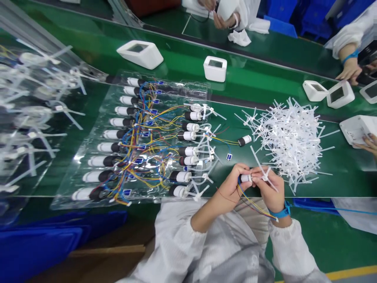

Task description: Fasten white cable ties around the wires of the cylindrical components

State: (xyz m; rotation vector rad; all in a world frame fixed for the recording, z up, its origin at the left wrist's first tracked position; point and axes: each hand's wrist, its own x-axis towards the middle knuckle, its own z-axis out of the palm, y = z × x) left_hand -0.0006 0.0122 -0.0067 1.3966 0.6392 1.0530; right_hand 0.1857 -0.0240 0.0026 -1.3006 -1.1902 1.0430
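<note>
My left hand (234,182) is closed on a small white cylinder with a black end (246,178), which looks like a mini motor or pump. Its yellow, blue, red and dark wires (259,208) hang down toward my right wrist. Pinched against the cylinder's white end, my right hand (272,190) grips a white piece with thin crossed strips (265,175); its inner part is hidden by my fingers. Just beyond my hands lies another wired cylinder (245,140), beside a small blue-and-white connector tag (229,157).
A heap of white strip pieces (294,137) lies at right. Left of my hands, a clear plastic tray (70,188) carries rows of wired cylinders. White devices with screens (215,68) stand on the green belt. Co-workers' hands (350,70) appear opposite and at right.
</note>
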